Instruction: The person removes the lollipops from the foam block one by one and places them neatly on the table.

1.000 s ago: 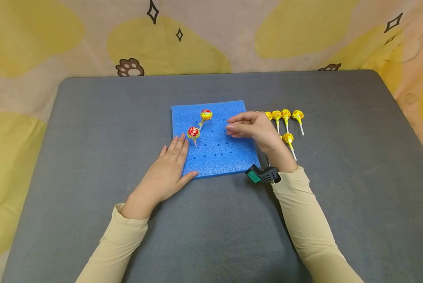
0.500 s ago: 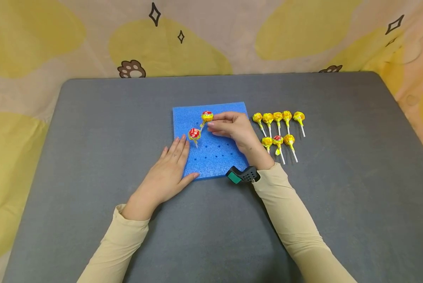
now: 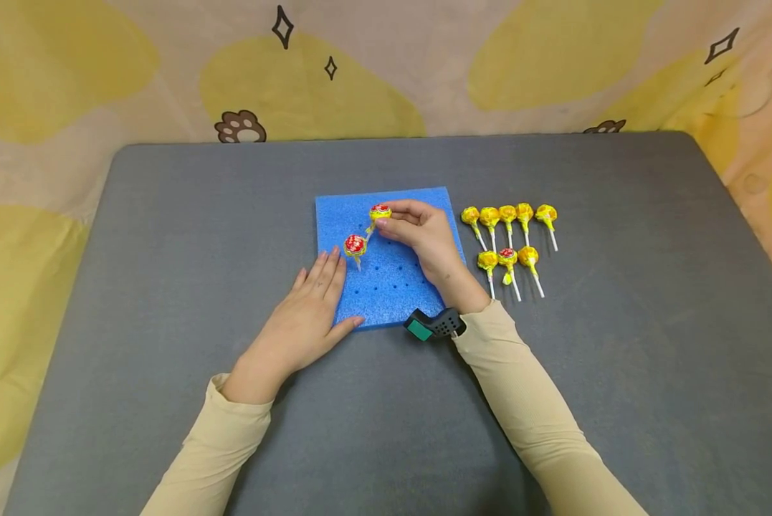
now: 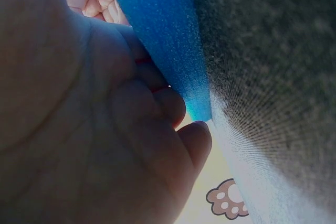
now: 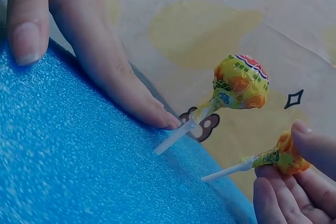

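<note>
A blue foam board [image 3: 386, 308] with rows of small holes lies on the table. Two yellow-and-red lollipops stand in it by their sticks. My right hand [image 3: 427, 240] pinches the head of the farther lollipop [image 3: 380, 212] between thumb and fingers; the right wrist view shows its stick [image 5: 226, 172] in the foam. The nearer lollipop [image 3: 355, 245] stands tilted and untouched, close to my left fingertips. My left hand [image 3: 305, 315] rests with straight fingers along the board's left edge, thumb on its front edge. In the left wrist view its fingers lie against the foam side [image 4: 163, 30].
Right of the board, several wrapped lollipops lie in two rows, among them a back-row lollipop [image 3: 545, 213] and a front-row one with a red top [image 3: 507, 258]. The grey table [image 3: 650, 322] extends around them. A patterned cloth [image 3: 373, 72] hangs behind its far edge.
My right hand has moved left from over the board's right side to the farther lollipop and now pinches its head. The left hand has stayed in place.
</note>
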`<state>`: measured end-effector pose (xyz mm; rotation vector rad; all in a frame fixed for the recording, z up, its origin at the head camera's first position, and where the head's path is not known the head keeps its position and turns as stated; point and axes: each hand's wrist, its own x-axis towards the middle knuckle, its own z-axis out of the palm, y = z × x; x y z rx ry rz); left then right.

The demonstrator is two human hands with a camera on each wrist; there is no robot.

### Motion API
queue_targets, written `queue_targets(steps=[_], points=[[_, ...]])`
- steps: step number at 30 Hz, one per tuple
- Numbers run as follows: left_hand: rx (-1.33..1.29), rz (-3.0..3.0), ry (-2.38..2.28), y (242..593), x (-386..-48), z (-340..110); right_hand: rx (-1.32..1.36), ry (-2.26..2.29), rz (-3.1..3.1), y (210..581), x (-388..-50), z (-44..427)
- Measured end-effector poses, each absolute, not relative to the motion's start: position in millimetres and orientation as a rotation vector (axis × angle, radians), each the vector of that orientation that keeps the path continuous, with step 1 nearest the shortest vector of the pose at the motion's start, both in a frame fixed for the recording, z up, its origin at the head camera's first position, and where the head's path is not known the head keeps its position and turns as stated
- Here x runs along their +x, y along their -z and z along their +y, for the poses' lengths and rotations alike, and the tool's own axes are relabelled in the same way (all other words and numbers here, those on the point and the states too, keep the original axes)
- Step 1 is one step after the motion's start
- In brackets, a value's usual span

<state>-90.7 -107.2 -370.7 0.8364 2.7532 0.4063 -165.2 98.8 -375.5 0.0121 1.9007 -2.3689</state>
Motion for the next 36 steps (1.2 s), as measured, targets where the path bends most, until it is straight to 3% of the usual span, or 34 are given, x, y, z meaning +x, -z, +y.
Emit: queue_targets(steps=[36], points=[[0.836, 2.745, -0.411, 370.4, -90.5, -106.2, 0.098, 2.613, 1.629, 379.1, -162.6, 101.0]])
